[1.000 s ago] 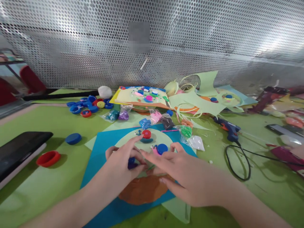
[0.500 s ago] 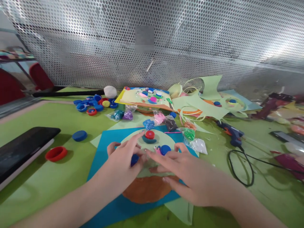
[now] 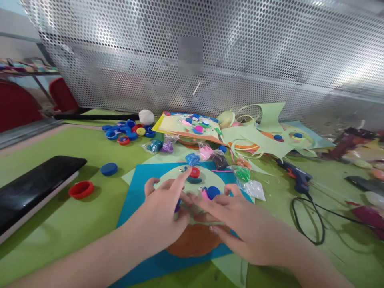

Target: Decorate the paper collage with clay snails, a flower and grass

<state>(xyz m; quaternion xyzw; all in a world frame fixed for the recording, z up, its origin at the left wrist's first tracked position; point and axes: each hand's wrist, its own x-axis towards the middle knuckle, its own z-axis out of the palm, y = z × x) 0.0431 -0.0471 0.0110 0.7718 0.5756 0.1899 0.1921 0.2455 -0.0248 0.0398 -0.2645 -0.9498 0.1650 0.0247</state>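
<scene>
Blue cap [image 3: 178,205]: here it is, mostly hidden over the card [image 3: 138,191], tucked behind the left thumb; long axis can't be told.
Left hand [image 3: 163,211]: nearer one, curled about the cap; grasping or merely resting, can't tell!
Right hand [image 3: 243,224]: grip released, fingers spread, cap off to their left.
Pink snail [image 3: 213,193]: just beyond the right fingers.

your bare left hand [image 3: 165,212] holds one finger straight forward, thumb nearer you than that finger; your bare right hand [image 3: 240,220] is palm down, fingers loosely spread, tips close beside the left fingertips.
</scene>
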